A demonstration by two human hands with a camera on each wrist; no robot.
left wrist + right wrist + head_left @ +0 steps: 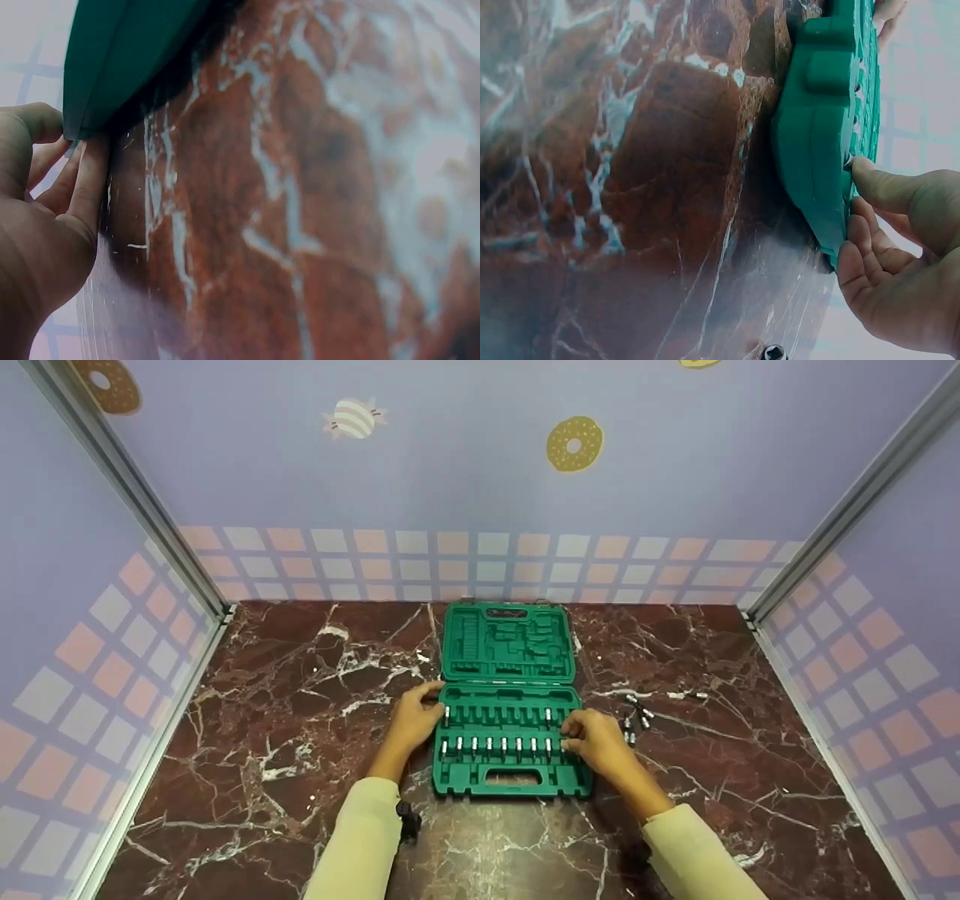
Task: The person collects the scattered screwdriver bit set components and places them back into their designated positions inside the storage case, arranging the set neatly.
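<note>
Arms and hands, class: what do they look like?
The left sleeve and right sleeve are plain pale cream, ending before the wrists. A black device sits beside the left sleeve. The left hand and right hand are ungloved.

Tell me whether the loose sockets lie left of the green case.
No, the head view shows the loose sockets on the marbled table, right of the green case.

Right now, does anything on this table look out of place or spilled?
Yes: several small metal sockets lie loose on the table, right of the open green case, odd because its upper row has empty slots. Nothing looks spilled.
</note>
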